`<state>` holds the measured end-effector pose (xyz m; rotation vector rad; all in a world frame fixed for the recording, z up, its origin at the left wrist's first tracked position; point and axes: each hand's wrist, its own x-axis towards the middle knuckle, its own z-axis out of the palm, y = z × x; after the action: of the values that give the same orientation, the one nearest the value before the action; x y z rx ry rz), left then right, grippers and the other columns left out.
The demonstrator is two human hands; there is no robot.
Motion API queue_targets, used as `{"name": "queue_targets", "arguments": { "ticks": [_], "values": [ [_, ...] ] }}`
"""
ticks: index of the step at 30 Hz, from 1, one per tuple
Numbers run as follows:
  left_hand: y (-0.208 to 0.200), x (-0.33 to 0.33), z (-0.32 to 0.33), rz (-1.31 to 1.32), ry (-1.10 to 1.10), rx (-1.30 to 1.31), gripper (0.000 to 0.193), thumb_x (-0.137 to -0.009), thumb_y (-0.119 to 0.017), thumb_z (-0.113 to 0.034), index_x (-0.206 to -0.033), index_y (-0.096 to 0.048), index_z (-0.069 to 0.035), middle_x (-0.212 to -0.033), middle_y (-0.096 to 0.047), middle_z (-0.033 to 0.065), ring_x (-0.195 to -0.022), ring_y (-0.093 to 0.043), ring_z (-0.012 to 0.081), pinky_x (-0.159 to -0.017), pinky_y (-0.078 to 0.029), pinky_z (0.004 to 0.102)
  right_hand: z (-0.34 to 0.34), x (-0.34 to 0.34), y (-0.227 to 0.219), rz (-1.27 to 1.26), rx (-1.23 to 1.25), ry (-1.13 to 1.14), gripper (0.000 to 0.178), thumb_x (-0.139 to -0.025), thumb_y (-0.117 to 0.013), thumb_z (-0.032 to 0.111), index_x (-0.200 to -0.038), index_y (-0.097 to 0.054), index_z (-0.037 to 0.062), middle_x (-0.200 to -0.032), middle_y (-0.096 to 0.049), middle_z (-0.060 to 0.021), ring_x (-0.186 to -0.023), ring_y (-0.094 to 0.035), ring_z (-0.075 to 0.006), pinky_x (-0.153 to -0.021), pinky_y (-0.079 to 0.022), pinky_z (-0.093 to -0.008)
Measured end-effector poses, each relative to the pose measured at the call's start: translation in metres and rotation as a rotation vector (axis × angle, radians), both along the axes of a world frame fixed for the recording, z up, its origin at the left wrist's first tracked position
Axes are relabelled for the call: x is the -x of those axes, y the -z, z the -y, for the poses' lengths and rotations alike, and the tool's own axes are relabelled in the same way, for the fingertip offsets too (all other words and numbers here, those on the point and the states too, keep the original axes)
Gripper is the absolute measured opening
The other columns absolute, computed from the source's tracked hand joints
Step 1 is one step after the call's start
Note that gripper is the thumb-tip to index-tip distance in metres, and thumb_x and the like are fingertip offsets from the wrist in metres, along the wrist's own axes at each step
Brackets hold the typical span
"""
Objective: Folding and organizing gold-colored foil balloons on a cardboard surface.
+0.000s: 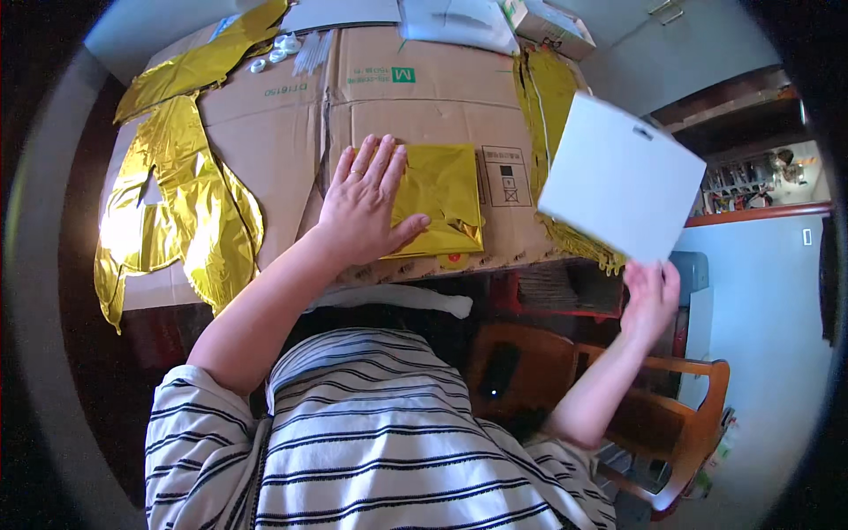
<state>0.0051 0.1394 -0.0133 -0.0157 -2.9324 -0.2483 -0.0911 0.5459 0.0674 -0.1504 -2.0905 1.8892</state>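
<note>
My left hand [367, 199] lies flat with its fingers stretched out, over the left part of a folded square of shiny gold foil [446, 194]. The foil rests near the front edge of a cardboard-covered table [415, 119]. Off to the right, my right hand [649, 296] pinches the lower edge of a white square board [623, 177] with a small dark mark near its top. The board is raised and tilted above the table's right side, partly covering a stack of flattened gold foil pieces [548, 97].
Flattened gold foil balloons [181, 190] spread over the table's left side. Small white rolls [278, 55] and clear straws [312, 53] lie at the back, near a clear plastic bag [459, 22] and an open box [552, 26]. A wooden chair [707, 397] stands at the lower right.
</note>
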Motion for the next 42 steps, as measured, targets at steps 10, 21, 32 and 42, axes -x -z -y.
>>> {"name": "queue_targets", "arguments": {
  "ticks": [10,21,32,42],
  "values": [
    [0.002,0.003,0.000,-0.016,0.010,-0.051,0.098,-0.093,-0.052,-0.066,-0.158,-0.021,0.001,-0.163,-0.025,0.0241,-0.153,-0.018,0.0411,-0.124,-0.012,0.0534,0.155,0.096,0.042,0.250,-0.109,-0.364,0.019,-0.099,-0.058,0.005,-0.111,-0.052,-0.0078,-0.096,-0.071,-0.0224,-0.076,-0.074,-0.0218,-0.061,-0.062,-0.0294],
    [0.002,0.000,-0.002,-0.061,0.006,-0.091,0.097,-0.094,-0.052,-0.064,-0.158,-0.020,0.002,-0.162,-0.026,0.0257,-0.152,-0.019,0.0424,-0.124,-0.011,0.0533,0.168,0.076,0.041,0.441,-0.588,-0.822,0.011,-0.087,-0.075,0.009,-0.086,-0.070,-0.0008,-0.077,-0.068,-0.0031,-0.069,-0.057,-0.0099,-0.065,-0.048,-0.0290],
    [0.000,0.002,0.003,-0.022,0.036,-0.117,0.098,-0.096,-0.039,-0.071,-0.157,-0.023,0.004,-0.162,-0.025,0.0253,-0.153,-0.018,0.0409,-0.124,-0.011,0.0510,0.136,0.046,0.037,0.452,-0.883,-1.055,0.018,-0.085,-0.072,0.013,-0.076,-0.065,-0.0019,-0.063,-0.062,-0.0073,-0.059,-0.052,-0.0131,-0.060,-0.047,-0.0345],
    [-0.001,-0.003,0.002,-0.060,0.051,-0.196,0.095,-0.095,-0.049,-0.066,-0.158,-0.022,0.000,-0.162,-0.025,0.0249,-0.153,-0.017,0.0406,-0.124,-0.011,0.0510,0.143,0.017,0.023,0.453,-0.967,-1.142,0.020,-0.083,-0.068,0.015,-0.075,-0.066,-0.0034,-0.065,-0.065,-0.0131,-0.061,-0.061,-0.0181,-0.062,-0.050,-0.0376]
  ]
}}
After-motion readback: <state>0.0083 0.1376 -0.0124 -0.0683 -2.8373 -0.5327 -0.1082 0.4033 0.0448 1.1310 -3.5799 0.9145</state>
